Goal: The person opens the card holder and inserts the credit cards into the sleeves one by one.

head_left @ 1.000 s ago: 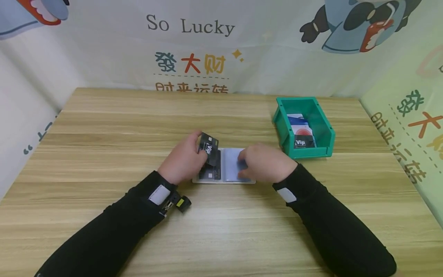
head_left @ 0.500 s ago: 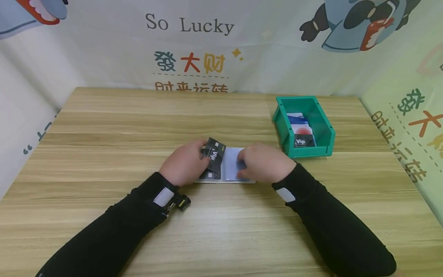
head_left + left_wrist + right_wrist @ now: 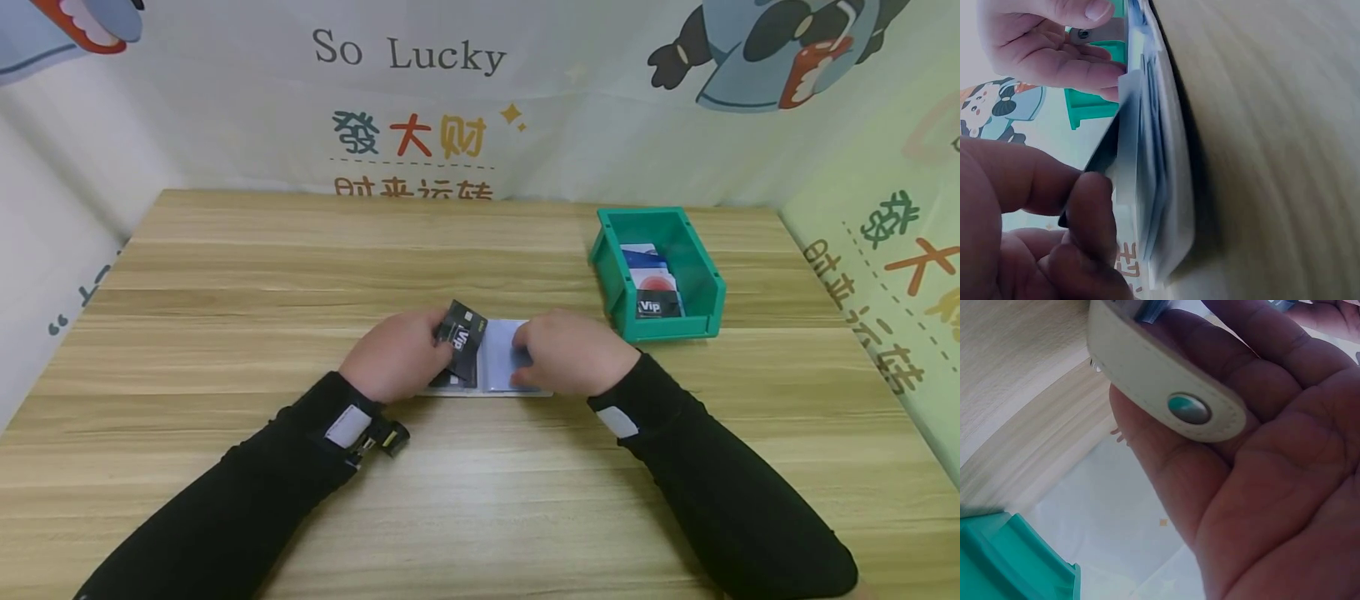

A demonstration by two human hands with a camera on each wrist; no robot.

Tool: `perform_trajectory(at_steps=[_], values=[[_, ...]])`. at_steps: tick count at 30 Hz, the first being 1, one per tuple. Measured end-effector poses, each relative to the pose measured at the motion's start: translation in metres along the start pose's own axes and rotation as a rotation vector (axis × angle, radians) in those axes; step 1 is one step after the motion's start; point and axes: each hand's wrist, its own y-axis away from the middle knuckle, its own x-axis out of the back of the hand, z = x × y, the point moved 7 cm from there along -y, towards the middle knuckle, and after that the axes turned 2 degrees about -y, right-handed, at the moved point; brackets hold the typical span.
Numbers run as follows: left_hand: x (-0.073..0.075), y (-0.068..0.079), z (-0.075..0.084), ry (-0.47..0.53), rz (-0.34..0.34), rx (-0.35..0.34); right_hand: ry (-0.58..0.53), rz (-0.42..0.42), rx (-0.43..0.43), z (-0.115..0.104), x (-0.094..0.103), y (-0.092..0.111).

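A card holder lies spread on the table, with clear sleeves on its right half. Black cards show under its left-hand sleeves. My left hand pinches a black Vip card between thumb and finger, tilted over the left half. In the left wrist view the card stands at a slant next to the holder's layered sleeves. My right hand presses its fingertips on the right half. The holder's cream strap with a metal snap lies across its fingers in the right wrist view.
A green bin stands on the table beyond my right hand. Inside it lie several cards, with a black Vip card at the front. Printed cloth hangs behind the table and along both sides.
My left hand has brought the Vip card down and right over the holder's left half, and in the last half second it shifts only slightly. My right hand stays in place.
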Motion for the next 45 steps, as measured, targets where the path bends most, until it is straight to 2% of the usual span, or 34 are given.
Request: perform_trajectory(at_steps=[7,17,28,33,36,40,45], values=[[-0.005,0.000,0.002,0.094,-0.051,-0.005,-0.009,-0.004,-0.001,0.000,0.000,0.000],[-0.011,0.000,0.000,0.148,-0.149,0.010,-0.008,-0.011,-0.007,-0.001,0.000,0.000],[-0.009,0.002,0.000,0.188,-0.171,0.003,0.001,-0.003,0.001,-0.001,0.001,-0.001],[-0.005,0.003,0.004,0.114,-0.139,-0.018,0.004,-0.004,-0.002,-0.001,0.001,-0.001],[-0.006,0.003,0.005,0.086,-0.144,-0.027,0.000,-0.006,-0.006,0.000,0.000,-0.001],[-0.009,0.002,0.002,0.139,-0.173,-0.005,0.004,-0.005,-0.004,0.000,0.000,-0.001],[-0.010,0.001,0.001,0.174,-0.173,-0.012,0.003,-0.004,-0.004,0.000,0.000,-0.001]])
